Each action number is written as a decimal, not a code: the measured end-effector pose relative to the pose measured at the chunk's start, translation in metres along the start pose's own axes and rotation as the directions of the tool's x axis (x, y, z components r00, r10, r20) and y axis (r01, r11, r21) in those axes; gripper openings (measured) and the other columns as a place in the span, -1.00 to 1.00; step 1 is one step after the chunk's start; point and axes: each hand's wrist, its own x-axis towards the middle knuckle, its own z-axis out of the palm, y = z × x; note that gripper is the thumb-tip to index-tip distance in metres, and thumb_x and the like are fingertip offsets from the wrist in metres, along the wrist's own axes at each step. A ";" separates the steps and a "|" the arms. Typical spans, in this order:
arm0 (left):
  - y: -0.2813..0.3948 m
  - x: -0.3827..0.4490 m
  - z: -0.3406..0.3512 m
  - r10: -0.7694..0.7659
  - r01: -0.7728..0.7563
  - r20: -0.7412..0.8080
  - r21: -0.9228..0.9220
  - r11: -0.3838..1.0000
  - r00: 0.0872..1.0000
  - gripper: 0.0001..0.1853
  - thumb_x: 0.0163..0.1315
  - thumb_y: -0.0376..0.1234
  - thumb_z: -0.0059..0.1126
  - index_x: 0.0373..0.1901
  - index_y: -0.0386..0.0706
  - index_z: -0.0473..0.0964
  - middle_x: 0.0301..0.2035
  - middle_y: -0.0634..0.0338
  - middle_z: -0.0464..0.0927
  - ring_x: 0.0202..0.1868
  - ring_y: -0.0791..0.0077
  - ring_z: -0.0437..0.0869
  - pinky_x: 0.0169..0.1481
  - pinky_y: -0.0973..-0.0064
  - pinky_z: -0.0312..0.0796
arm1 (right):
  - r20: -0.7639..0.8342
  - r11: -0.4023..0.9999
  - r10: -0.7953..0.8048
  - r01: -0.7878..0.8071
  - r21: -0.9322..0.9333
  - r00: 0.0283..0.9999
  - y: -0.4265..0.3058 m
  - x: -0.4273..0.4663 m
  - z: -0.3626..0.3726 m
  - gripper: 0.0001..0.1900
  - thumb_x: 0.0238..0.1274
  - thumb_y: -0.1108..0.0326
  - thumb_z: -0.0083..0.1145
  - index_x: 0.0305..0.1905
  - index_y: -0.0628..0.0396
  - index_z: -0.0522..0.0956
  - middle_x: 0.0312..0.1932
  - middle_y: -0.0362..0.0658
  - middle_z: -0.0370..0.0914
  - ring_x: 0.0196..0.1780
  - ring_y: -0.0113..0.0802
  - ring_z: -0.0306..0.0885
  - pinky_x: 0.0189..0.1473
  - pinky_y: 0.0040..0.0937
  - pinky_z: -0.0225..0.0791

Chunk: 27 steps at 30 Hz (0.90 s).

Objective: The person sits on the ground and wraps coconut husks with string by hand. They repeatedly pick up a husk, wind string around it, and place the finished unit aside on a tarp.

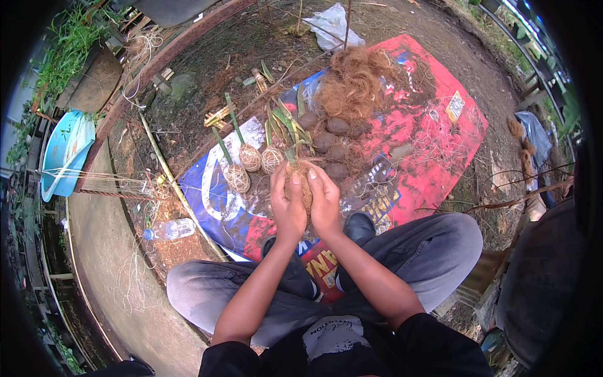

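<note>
Between my left hand [288,202] and my right hand [324,198] is a ball of brown coconut fibre [306,192], cupped from both sides, with green leaf at its top. Just left of my hands lie several string-wrapped fibre balls [249,158] with green leaf stalks. Cut, long green leaves [284,123] rest beyond my hands. Several dark brown round balls [337,126] lie ahead and to the right, next to a big heap of loose brown fibre [353,82]. All of these lie on a red and blue printed tarp [438,141].
Tangled string [435,148] lies on the tarp's right part. A plastic bottle [170,229] lies left of a bamboo pole [176,188]. Strings run to a light blue basin [68,158] at far left. A rusty metal bar [160,63] crosses the upper left. A white plastic bag [333,26] lies beyond the tarp.
</note>
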 end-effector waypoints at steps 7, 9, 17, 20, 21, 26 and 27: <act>0.019 0.003 -0.003 -0.555 0.527 0.166 -0.610 0.592 0.815 -0.48 0.47 -0.12 0.01 0.25 -0.35 0.36 0.03 0.04 0.54 0.04 0.44 0.56 0.12 0.48 0.41 | 0.229 0.878 -0.310 0.371 -0.302 0.922 0.005 -0.005 -0.009 -0.30 0.20 0.09 0.19 0.35 0.29 0.31 0.35 0.14 0.30 0.43 0.07 0.21 0.43 -0.07 0.05; 0.016 -0.001 -0.004 -0.520 0.527 0.197 -0.580 0.621 0.831 -0.49 0.47 -0.15 -0.02 0.26 -0.37 0.34 0.06 0.04 0.53 0.05 0.44 0.56 0.14 0.50 0.40 | 0.164 0.894 -0.331 0.364 -0.260 0.929 0.004 -0.003 -0.009 -0.26 0.17 0.10 0.22 0.38 0.29 0.27 0.36 0.15 0.29 0.46 0.07 0.18 0.45 -0.05 0.03; 0.026 0.003 -0.010 -0.418 0.505 0.300 -0.339 0.794 0.858 -0.51 0.48 -0.22 -0.10 0.27 -0.41 0.34 0.13 -0.02 0.49 0.17 0.40 0.49 0.27 0.49 0.29 | 0.149 0.821 -0.478 0.501 -0.274 0.866 -0.004 0.000 -0.014 -0.47 0.20 0.26 0.13 0.24 0.30 0.45 0.19 0.17 0.48 0.34 0.05 0.40 0.38 -0.14 0.19; 0.011 0.007 -0.015 -0.437 0.557 0.358 -0.386 0.735 0.825 -0.50 0.51 -0.15 -0.16 0.25 -0.38 0.36 0.15 -0.04 0.45 0.21 0.34 0.46 0.31 0.43 0.25 | 0.031 0.908 -0.362 0.360 -0.214 0.932 -0.014 -0.003 -0.008 -0.55 0.26 0.29 0.08 0.19 0.31 0.48 0.13 0.16 0.52 0.27 0.00 0.45 0.36 -0.16 0.21; 0.002 0.006 -0.018 -0.397 0.479 0.280 -0.363 0.799 0.874 -0.51 0.51 -0.16 -0.15 0.26 -0.37 0.35 0.15 -0.03 0.44 0.20 0.34 0.46 0.30 0.43 0.26 | 0.006 0.949 -0.284 0.282 -0.140 0.959 -0.026 -0.005 0.001 -0.57 0.30 0.29 0.04 0.18 0.32 0.49 0.13 0.16 0.51 0.26 -0.02 0.45 0.36 -0.17 0.19; 0.018 0.000 0.002 -0.503 0.463 0.158 -0.681 0.567 0.849 -0.55 0.50 -0.21 -0.09 0.30 -0.28 0.29 0.13 0.05 0.41 0.10 0.39 0.52 0.20 0.49 0.35 | 0.185 0.763 -0.400 0.438 -0.475 0.898 0.007 0.004 -0.014 -0.55 0.32 0.24 0.03 0.23 0.24 0.47 0.11 0.15 0.52 0.24 0.03 0.46 0.30 -0.12 0.25; 0.023 0.001 0.000 -0.499 0.450 0.126 -0.655 0.608 0.857 -0.56 0.50 -0.22 -0.08 0.29 -0.26 0.29 0.11 0.06 0.41 0.08 0.41 0.52 0.17 0.51 0.36 | 0.195 0.800 -0.409 0.454 -0.392 0.891 0.001 0.002 -0.011 -0.54 0.31 0.22 0.06 0.22 0.25 0.47 0.11 0.15 0.52 0.25 0.04 0.45 0.29 -0.12 0.26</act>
